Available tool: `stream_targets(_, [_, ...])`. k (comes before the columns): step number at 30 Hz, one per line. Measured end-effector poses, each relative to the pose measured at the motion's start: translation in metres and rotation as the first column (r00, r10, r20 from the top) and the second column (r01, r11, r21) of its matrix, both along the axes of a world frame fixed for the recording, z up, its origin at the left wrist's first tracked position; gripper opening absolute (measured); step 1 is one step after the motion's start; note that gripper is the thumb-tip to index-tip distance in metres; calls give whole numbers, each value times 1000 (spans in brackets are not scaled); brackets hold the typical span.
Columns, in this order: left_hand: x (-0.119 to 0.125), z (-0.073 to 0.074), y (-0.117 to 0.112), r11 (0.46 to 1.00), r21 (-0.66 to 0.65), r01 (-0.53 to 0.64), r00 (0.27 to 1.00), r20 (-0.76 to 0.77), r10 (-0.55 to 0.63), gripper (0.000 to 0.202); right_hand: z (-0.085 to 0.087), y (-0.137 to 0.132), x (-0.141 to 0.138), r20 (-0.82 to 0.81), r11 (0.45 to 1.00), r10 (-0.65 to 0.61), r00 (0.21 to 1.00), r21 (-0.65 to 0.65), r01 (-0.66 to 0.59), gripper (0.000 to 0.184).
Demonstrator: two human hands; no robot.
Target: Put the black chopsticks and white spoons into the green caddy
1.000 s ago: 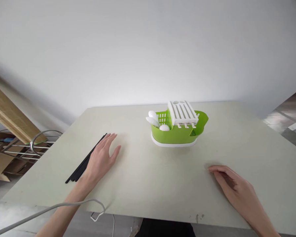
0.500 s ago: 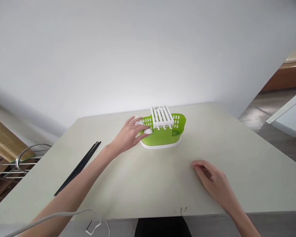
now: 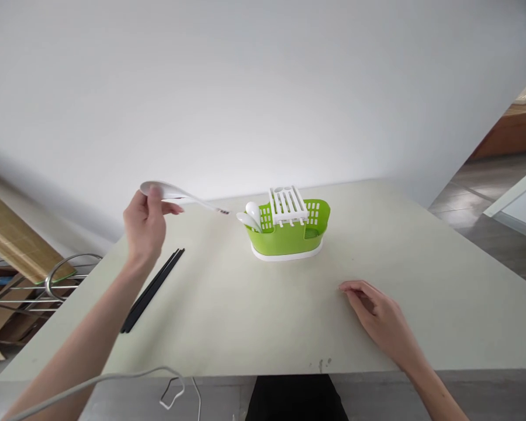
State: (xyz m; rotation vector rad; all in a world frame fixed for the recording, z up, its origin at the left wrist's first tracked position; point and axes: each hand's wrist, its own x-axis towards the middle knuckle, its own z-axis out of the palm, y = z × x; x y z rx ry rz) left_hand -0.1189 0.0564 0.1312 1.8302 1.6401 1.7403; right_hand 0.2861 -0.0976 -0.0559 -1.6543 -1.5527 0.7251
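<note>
My left hand [image 3: 146, 225] is raised over the table's left side, closed round the bowl end of a white spoon [image 3: 182, 195]. The spoon's handle slants down to the right, toward a green utensil basket [image 3: 284, 241] with a white base. Two more white spoons [image 3: 253, 211] stand bowl-up in the basket's left compartment. A white slotted rack [image 3: 288, 204] with small hooks spans the basket's middle. My right hand [image 3: 379, 318] rests on the table at the right, its fingers curled with thumb and fingertips together. Whether something tiny is between them is hidden.
Black chopsticks [image 3: 153, 290] lie on the left of the pale table [image 3: 254, 327]. A white cable [image 3: 92, 381] crosses in front of my left forearm. A metal rack [image 3: 56, 286] and a wooden board [image 3: 21, 240] stand beyond the left edge. A wall [image 3: 263, 99] closes off the back.
My left hand has lifted a white spoon out of the basket and carried it left and up. Two spoons now show in the basket. My right hand has stayed in place.
</note>
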Motion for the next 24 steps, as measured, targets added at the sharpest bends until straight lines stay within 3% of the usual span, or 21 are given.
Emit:
stream_targets(3, [-55,-4,-7,961,-276,-31,978,-205,-27,52,-3,-1,1,10,1000,1,1000,-7,-1,34])
stream_targets(5, [-88,-14,-12,850,-522,-78,892,-416,-174,60,-5,-2,2,16,1000,4,1000,-19,-4,35])
stream_targets(7, [-112,-28,-15,692,-715,-106,770,-499,-398,60,-6,-2,2,20,1000,6,1000,-27,-6,36])
stream_targets(9, [-125,-43,-17,561,-816,-137,672,-493,-552,56,-7,-2,2,25,1000,6,1000,-31,-5,37])
stream_targets(11, [-130,-57,-16,500,-849,-172,617,-489,-617,50,-8,-3,1,31,1000,-2,1000,-30,3,36])
stream_targets(14, [-126,-75,-14,501,-841,-204,548,-522,-654,39,-10,-2,2,36,1000,-8,999,-23,9,35])
stream_targets(19, [-116,-96,-9,611,-746,-264,392,-662,-639,38,-15,0,4,37,999,7,999,-37,-5,37])
stream_targets(22, [-112,-97,-6,654,-684,-322,320,-729,-605,40,-14,0,3,38,1000,4,999,-22,-3,36])
stream_targets(24, [-103,-90,-4,698,-625,-348,325,-780,-536,38,-12,-1,2,40,1000,-3,999,-4,3,36])
